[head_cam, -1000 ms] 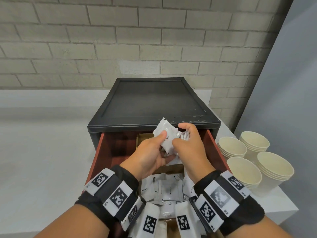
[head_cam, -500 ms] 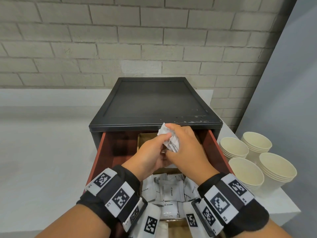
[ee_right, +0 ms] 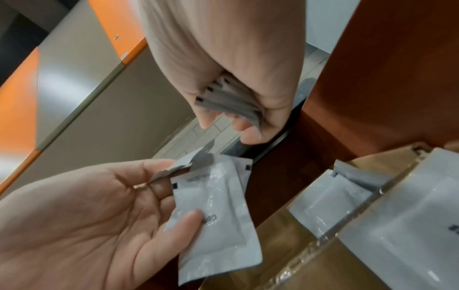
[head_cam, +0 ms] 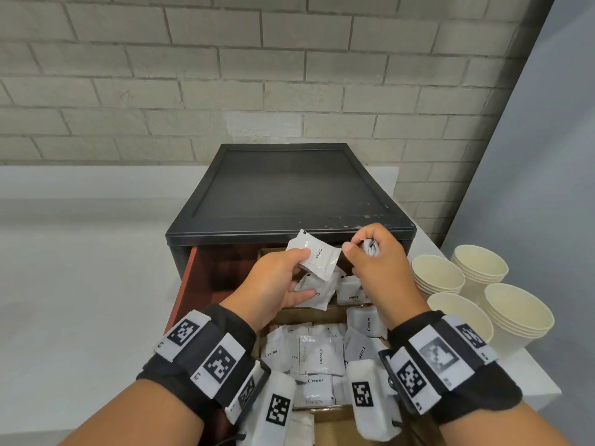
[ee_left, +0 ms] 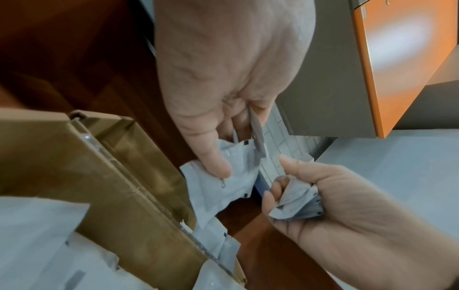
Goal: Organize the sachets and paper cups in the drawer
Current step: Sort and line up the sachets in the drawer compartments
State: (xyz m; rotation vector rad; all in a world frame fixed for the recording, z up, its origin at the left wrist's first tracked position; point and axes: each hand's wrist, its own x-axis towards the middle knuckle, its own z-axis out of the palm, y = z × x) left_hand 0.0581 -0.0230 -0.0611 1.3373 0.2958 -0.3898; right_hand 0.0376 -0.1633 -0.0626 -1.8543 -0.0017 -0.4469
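Above the open drawer (head_cam: pixel 206 284), a coffee sachet (head_cam: pixel 317 259) is pinched between the thumb and fingers of the left hand (head_cam: pixel 273 284), its long axis tilted, one corner raised toward the cabinet (head_cam: pixel 286 188) and the "Coffee" print facing up. A second sachet (head_cam: pixel 314 292) is held beneath it in the same hand. The left palm is turned inward, the fingers bent under the packets. To the right, a bunch of sachets (head_cam: pixel 370 247) is clenched in the right hand (head_cam: pixel 380 268), whose fingers are curled tight around them; only their edges are seen. Both hands are raised just in front of the cabinet's rim, close together but apart. Inside the drawer, a rear cardboard box (head_cam: pixel 322 312) holds loose coffee sachets, and a nearer box is filled with cream sachets (head_cam: pixel 320 355). Four stacks of paper cups (head_cam: pixel 515 317) are set upright on the counter (head_cam: pixel 80 300) beside the drawer.
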